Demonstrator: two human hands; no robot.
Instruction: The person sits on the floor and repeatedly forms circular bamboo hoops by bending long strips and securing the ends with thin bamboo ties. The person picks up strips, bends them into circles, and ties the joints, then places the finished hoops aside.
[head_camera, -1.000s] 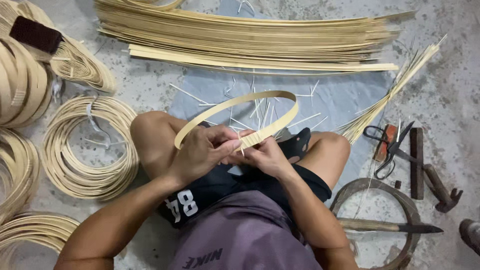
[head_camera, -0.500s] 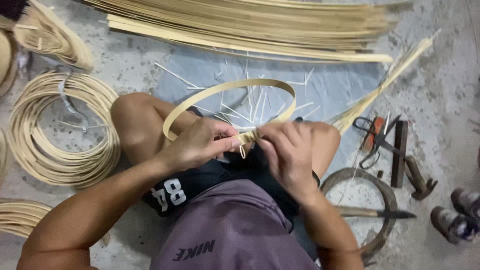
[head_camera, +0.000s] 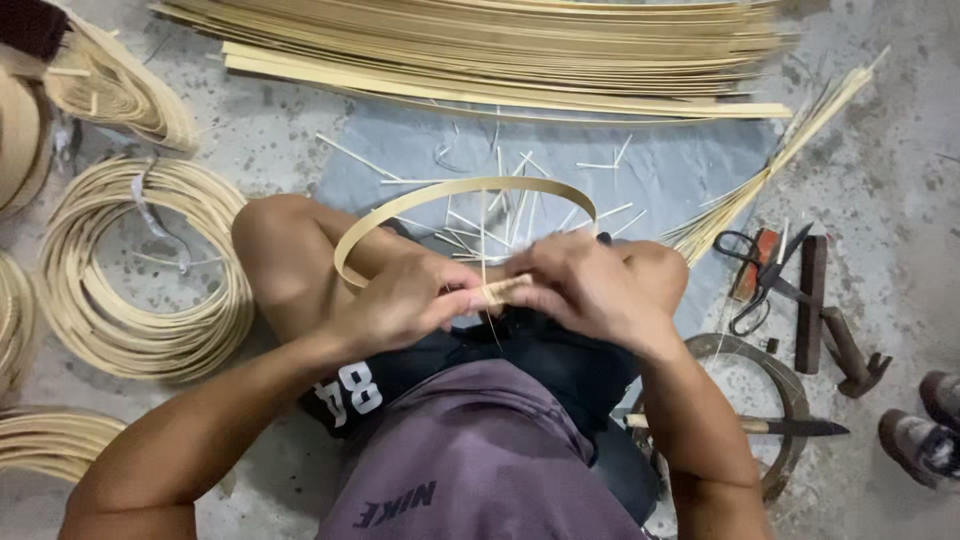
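Left hand (head_camera: 405, 300) and right hand (head_camera: 585, 285) pinching bamboo hoop (head_camera: 465, 190) overlap at 6 o'clock; keep ends flush, binding strip (head_camera: 484, 240) taut.

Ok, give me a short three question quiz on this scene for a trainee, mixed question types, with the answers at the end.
1. True or false: both hands grip the pale bent bamboo-strip hoop at the same spot.
2. Which lies beside the black-handled scissors on the concrete floor? A) a hammer B) a paint tin C) a drill
3. What lies across the far side of the floor, beyond the grey mat?

Key
1. True: the left hand and the right hand meet where the hoop's ends overlap, near the person's lap.
2. A, the dark-headed hammer.
3. A long bundle of straight pale bamboo strips.
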